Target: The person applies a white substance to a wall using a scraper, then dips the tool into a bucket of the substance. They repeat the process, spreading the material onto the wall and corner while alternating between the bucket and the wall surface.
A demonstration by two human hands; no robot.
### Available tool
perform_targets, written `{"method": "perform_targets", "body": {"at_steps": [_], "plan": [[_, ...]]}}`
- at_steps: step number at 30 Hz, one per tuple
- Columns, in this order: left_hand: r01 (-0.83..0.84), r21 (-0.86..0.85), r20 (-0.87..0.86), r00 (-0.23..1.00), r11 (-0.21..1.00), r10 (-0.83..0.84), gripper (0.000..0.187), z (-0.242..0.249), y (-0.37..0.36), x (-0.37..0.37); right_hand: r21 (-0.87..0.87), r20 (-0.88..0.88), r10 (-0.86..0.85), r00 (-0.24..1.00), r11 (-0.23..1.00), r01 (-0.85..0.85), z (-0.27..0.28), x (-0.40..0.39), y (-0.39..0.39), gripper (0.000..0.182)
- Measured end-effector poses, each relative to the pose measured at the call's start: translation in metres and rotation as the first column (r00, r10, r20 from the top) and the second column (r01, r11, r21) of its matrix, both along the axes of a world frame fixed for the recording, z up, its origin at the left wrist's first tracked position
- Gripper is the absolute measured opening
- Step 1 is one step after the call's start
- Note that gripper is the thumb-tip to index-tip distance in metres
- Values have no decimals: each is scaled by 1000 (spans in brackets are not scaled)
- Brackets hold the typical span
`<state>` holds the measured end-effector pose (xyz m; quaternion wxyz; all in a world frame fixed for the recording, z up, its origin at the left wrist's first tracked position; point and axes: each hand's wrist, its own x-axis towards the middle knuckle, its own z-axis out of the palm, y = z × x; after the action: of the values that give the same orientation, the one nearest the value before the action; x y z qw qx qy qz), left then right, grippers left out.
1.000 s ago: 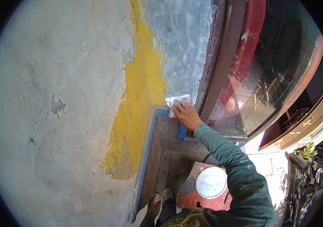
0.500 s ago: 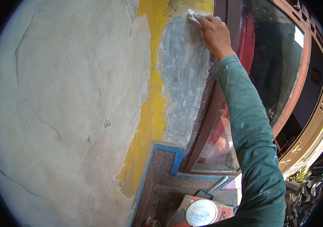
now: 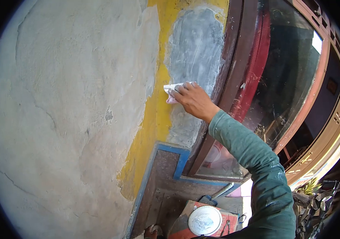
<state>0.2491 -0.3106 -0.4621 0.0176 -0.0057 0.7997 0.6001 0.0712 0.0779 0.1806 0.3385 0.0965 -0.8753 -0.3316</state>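
My right hand (image 3: 194, 99), at the end of a green sleeve, is closed on a folded, whitish-pink sheet of sandpaper (image 3: 172, 93). It presses the sheet against the grey, smoothed patch (image 3: 196, 44) on the narrow wall strip. The sheet's left end reaches over the yellow paint (image 3: 163, 115) bordering the patch. Above the hand the grey surface shows pale streaks. My left hand is out of view.
A brown window frame (image 3: 227, 75) with glass stands right of the patch. Below are a blue-edged ledge (image 3: 174, 149), a box (image 3: 182, 224) carrying a white round lid or tub (image 3: 205, 220) and pliers (image 3: 226, 227), and a tool with a pale handle (image 3: 222, 190).
My right hand has come down from the top of the grey patch to its lower middle, still holding the sandpaper. The view has shifted slightly.
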Motion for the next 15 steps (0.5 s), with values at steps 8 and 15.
{"method": "perform_targets", "body": {"at_steps": [8,15], "plan": [[437,-145,-278,843,888,-461,60,36,-47,-22,27,-609,-74,790,993,114,197,31,33,27],[533,-137,464,779,835,-421,58,82,-50,-11,56,-397,-69,915,994,99,70,13,50,38]]}}
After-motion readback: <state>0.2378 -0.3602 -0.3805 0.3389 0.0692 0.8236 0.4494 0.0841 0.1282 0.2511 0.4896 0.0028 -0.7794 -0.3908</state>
